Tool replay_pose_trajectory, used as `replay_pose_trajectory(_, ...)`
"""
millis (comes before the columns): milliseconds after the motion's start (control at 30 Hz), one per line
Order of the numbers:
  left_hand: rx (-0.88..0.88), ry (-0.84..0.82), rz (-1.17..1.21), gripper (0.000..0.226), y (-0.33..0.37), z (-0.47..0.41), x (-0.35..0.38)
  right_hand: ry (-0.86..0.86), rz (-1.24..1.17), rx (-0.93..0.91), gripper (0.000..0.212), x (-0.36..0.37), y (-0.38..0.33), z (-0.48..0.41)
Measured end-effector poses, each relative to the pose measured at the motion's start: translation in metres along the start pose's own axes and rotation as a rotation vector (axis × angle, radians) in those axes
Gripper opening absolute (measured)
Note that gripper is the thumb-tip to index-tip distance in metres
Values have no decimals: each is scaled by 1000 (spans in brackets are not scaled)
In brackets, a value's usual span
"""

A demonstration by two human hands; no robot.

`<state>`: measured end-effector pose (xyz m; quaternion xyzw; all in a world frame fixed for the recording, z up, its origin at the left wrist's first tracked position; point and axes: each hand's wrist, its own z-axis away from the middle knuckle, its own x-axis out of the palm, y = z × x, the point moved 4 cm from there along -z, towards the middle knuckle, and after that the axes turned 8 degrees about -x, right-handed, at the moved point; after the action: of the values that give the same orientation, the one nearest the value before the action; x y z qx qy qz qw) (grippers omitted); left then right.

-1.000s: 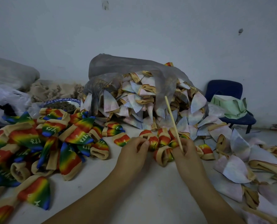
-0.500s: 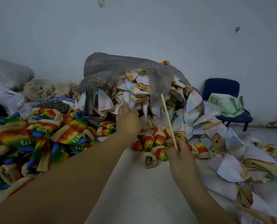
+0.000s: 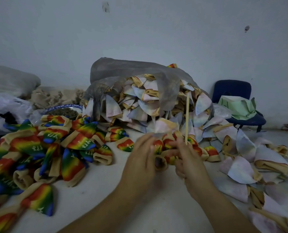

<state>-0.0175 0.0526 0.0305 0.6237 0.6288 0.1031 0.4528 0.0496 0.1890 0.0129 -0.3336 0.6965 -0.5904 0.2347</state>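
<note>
My left hand (image 3: 139, 157) is raised at the middle and pinches a pale, inside-out fabric piece (image 3: 165, 126) by its lower edge. My right hand (image 3: 188, 158) is just to its right and grips a thin wooden stick (image 3: 187, 120) that points straight up. Both hands are blurred with motion. Behind them a big heap of pale fabric pieces (image 3: 139, 105) spills from a grey plastic bag (image 3: 131, 71). Rainbow-coloured turned pieces (image 3: 56, 145) lie in a pile at the left and a few sit just beyond my fingers.
More pale pieces (image 3: 250, 165) are scattered at the right. A blue chair (image 3: 232, 91) with a green folded thing (image 3: 238, 106) stands by the wall. A patterned bowl (image 3: 62, 110) and plastic bags (image 3: 7, 106) lie at the far left on the white surface (image 3: 139, 207).
My left hand reached out to the pale heap, then came back toward me with one pale piece. The stick in my right hand swung from tilted to upright.
</note>
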Motion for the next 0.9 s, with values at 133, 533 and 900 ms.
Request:
replay_pose_trajectory(133, 205, -140, -6, 41, 8, 11, 7, -24, -260, -34, 43, -7, -10, 0)
replay_pose_trajectory(533, -171, 18, 215, 28, -20, -5, -4, 96, 434, -501, 23, 0, -19, 5)
replay_pose_trajectory(900, -644, -131, 851, 19, -36, -1, 7, -246, 985, -718, 9, 38, -19, 24)
